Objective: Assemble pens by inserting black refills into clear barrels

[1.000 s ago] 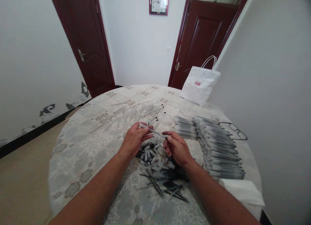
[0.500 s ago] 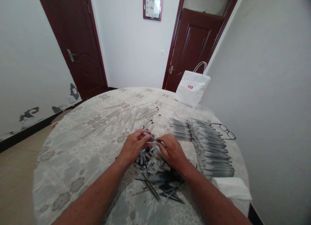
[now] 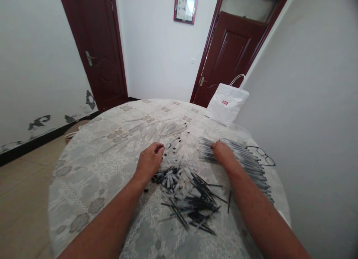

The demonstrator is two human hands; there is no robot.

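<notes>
Black pen parts [image 3: 192, 199] piled between hands. Left hand [image 3: 149, 160] grip narrow by clear tubes [image 3: 151, 130]; right hand [image 3: 220, 151] grip on pen row [image 3: 251, 166], hold unclear. Lay pens straight, ends even.

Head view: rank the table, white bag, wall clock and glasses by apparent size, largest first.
1. table
2. white bag
3. wall clock and glasses: about alike; the clock hangs farther away, so unranked.
</notes>
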